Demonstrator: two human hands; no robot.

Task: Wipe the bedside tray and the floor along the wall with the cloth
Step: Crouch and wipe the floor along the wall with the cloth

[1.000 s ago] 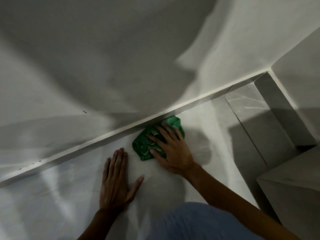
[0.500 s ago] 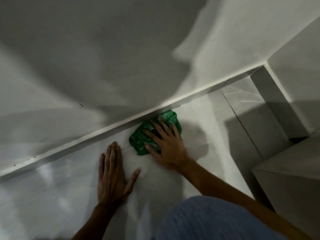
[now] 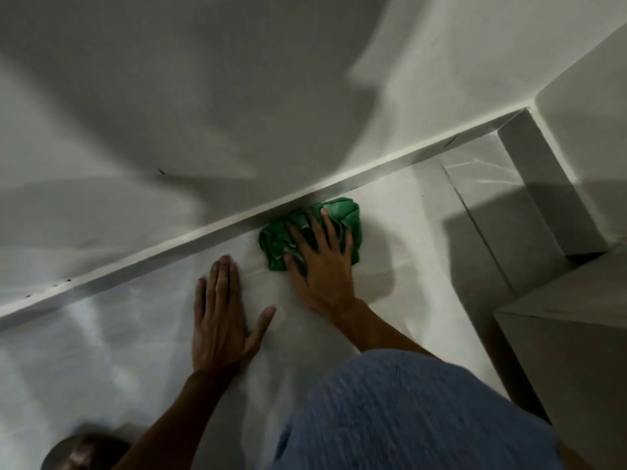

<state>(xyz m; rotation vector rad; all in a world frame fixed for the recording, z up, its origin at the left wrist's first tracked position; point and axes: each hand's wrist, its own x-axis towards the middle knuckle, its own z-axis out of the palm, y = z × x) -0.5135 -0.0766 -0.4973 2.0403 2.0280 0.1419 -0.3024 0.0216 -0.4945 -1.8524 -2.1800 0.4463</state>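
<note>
A crumpled green cloth (image 3: 347,212) lies on the pale tiled floor (image 3: 417,232), pressed up against the white skirting board (image 3: 210,232) at the foot of the wall. My right hand (image 3: 322,266) lies flat on top of the cloth with fingers spread, pinning it to the floor. My left hand (image 3: 222,310) rests palm down on the bare floor just left of the cloth, fingers together and thumb out, holding nothing. No bedside tray is in view.
The white wall (image 3: 237,96) fills the upper half. A pale box-like piece of furniture (image 3: 570,334) stands at the right, and the wall turns a corner (image 3: 529,110) behind it. My blue-clad knee (image 3: 407,418) is at the bottom, a foot (image 3: 84,452) at bottom left.
My right hand has slid the cloth a short way to the right along the skirting board. The left hand stays planted on the floor. The view has shifted slightly.
</note>
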